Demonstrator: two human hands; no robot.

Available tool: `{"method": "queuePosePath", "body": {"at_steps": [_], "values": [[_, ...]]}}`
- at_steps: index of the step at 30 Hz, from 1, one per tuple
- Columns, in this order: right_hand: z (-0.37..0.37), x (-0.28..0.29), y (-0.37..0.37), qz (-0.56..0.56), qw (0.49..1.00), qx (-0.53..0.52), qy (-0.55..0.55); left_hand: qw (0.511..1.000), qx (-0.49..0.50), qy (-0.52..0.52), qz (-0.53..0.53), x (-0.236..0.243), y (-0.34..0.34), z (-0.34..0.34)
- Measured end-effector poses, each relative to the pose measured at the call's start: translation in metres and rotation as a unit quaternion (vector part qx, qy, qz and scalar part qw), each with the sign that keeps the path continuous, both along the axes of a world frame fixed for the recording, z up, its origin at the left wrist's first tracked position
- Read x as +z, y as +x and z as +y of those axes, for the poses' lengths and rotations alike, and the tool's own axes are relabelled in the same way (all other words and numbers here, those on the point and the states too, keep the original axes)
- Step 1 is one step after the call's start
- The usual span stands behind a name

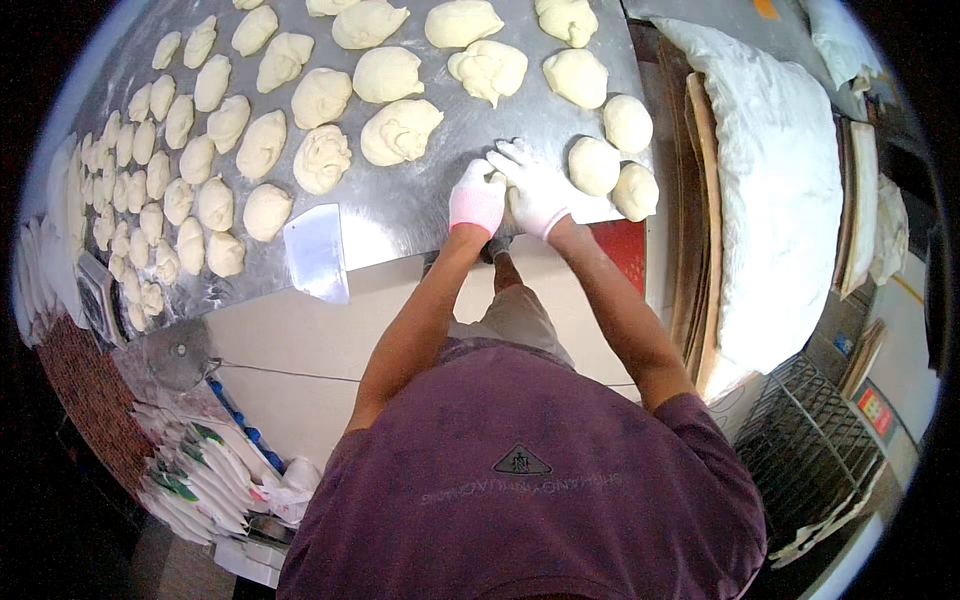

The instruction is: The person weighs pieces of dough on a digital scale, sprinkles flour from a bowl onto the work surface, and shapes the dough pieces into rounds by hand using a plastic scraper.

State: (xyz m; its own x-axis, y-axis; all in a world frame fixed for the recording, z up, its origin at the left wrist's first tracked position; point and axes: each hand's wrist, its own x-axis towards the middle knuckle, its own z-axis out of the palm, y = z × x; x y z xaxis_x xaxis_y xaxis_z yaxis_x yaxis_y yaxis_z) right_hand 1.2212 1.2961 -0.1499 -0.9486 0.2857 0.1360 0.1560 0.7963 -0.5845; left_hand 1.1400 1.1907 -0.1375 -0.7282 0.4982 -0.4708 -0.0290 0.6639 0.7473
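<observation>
My two hands meet over the metal table point(420, 215) close to its front edge, both in white gloves with pink cuffs. The fingers of my left hand point(478, 198) are curled inward against those of my right hand point(532, 188). My right fingers bend over toward the left; whatever lies beneath the two palms is hidden. Just right of them sit three smooth, round dough balls, the nearest one point(594, 165) beside my right hand. Rougher dough pieces lie beyond and to the left, among them a folded lump point(401, 132). A flat, pale dough scraper point(316, 254) overhangs the front edge.
Many dough lumps point(262, 145) cover the left and far table. On the right, stacked boards point(705, 240) stand beside a white cloth-covered pile point(770, 200) and a wire rack point(815, 430). Lower left are a fan point(180, 352), a floor cable and stacked bags point(200, 480).
</observation>
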Motion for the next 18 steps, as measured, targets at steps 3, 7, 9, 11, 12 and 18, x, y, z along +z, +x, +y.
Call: {"method": "queuePosePath", "body": {"at_steps": [3, 7, 9, 11, 12, 18], "values": [[0.007, 0.022, 0.01, -0.099, 0.994, -0.002, -0.041, 0.996, -0.032, 0.087, -0.019, 0.0, 0.001, -0.005], [0.004, 0.003, 0.012, -0.072, 0.997, 0.03, -0.019, 0.978, -0.047, 0.196, 0.057, 0.022, 0.005, -0.036], [0.003, 0.016, 0.006, -0.042, 0.999, 0.009, -0.024, 0.989, 0.047, 0.113, 0.08, 0.023, -0.017, -0.07], [-0.001, 0.025, 0.002, 0.112, 0.993, -0.041, 0.016, 0.98, 0.183, 0.036, 0.064, 0.003, -0.05, -0.128], [-0.004, 0.035, -0.001, 0.12, 0.992, -0.02, -0.01, 0.976, 0.135, -0.02, 0.17, 0.056, -0.06, -0.127], [-0.035, 0.034, 0.015, 0.138, 0.99, -0.009, -0.033, 0.892, 0.079, -0.355, 0.268, 0.048, -0.083, -0.208]]}}
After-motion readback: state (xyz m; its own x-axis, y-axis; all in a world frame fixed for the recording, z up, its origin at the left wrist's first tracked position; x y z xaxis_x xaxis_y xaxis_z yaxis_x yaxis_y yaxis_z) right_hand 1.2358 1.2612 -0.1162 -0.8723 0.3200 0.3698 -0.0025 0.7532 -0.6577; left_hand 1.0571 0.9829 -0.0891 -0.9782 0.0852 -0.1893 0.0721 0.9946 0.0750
